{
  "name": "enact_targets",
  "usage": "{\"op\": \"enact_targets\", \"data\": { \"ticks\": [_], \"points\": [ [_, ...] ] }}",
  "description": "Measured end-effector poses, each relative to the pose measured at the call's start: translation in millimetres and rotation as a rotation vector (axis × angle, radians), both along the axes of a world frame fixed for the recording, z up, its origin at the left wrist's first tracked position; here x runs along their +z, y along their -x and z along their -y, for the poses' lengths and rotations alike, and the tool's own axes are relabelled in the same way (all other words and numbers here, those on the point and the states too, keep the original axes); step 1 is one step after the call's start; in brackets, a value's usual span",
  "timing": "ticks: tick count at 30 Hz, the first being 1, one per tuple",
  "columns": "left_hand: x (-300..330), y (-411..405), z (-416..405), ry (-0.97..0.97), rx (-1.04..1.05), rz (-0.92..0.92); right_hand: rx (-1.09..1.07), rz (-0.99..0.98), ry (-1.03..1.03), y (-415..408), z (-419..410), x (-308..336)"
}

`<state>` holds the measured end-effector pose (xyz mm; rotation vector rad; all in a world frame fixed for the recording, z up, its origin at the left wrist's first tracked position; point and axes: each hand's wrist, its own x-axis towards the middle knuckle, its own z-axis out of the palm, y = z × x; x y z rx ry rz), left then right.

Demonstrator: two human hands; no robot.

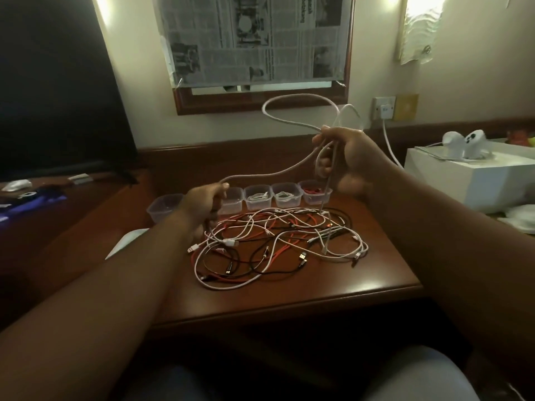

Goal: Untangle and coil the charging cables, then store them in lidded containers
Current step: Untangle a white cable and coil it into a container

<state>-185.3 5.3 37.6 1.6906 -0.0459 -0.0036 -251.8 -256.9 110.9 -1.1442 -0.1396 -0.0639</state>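
A tangle of white, red and black charging cables (278, 244) lies on the wooden table (347, 287). My right hand (344, 160) is raised above it, gripping a white cable (292, 96) that loops up over the hand. The same cable runs down and left to my left hand (202, 201), which pinches it just above the pile. Behind the pile stands a row of clear plastic containers (257, 196); two hold coiled white cables, the rightmost one (315, 192) holds a red cable. The leftmost container (162, 208) looks empty.
A white lid or sheet (124, 241) lies at the table's left edge. A white box (474, 175) with white devices on top stands to the right. A wall socket (383, 108) has a plugged charger with a cable hanging down. A dark screen (52, 96) fills the left.
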Motion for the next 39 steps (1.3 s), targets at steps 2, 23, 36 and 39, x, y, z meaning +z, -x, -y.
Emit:
{"op": "enact_targets", "data": {
  "ticks": [2, 23, 36, 39],
  "points": [
    [9.1, 4.5, -2.3, 0.073, -0.028, -0.016, 0.091, 0.007, -0.077, 9.1, -5.6, 2.0],
    [43.9, 47.5, -0.4, 0.088, -0.209, -0.063, 0.407, -0.455, 1.778, 35.3, -8.1, -34.0],
    [58.0, 61.7, 46.9, 0.815, -0.093, -0.068, 0.104, 0.295, 1.238, 34.1, -66.1, -41.7],
    [56.1, 65.2, 54.9, 0.830, -0.074, -0.066, 0.236, 0.245, 1.214, 38.6, -76.7, -49.3]
  ]
}}
